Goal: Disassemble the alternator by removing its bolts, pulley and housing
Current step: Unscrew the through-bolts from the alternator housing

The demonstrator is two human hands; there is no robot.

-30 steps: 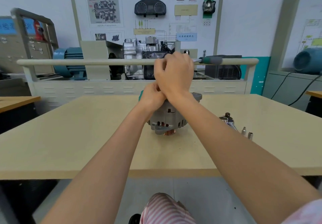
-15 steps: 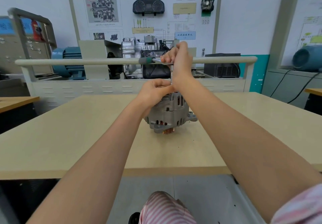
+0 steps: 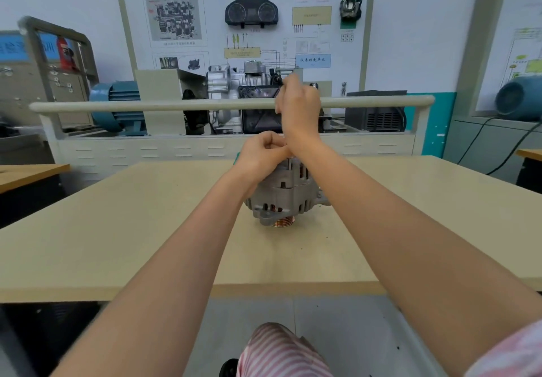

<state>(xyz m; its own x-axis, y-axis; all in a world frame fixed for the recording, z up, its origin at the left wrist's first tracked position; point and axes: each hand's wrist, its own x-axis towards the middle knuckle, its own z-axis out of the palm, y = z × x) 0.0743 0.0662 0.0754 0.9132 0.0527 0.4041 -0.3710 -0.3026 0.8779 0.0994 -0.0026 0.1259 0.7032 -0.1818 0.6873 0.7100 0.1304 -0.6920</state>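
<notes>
Since half a second ago the green-handled wrench has swung out of sight: then it stuck out left of the right hand [image 3: 300,107], now only a sliver of teal [image 3: 236,158] shows behind the left hand [image 3: 262,153]. Right hand sits a bit higher, fist curled above the alternator [image 3: 286,197]; presumably on the tool, but what it grips is hidden, so can't tell. Left hand's fingers are curled on top of the housing, wrapped around something at the shaft line; exact part hidden.

Alternator hasn't shifted: mid-table, pulley end down. Cast grey aluminium shell, ribbed, slotted vents, mounting lug [image 3: 268,215] facing the camera, copper-coloured grooved pulley [image 3: 282,223] on the tabletop.

Table [image 3: 117,230] is pale beige laminate, smooth, matte. Behind it a round cream rail [image 3: 146,106] fronts a training rig.
</notes>
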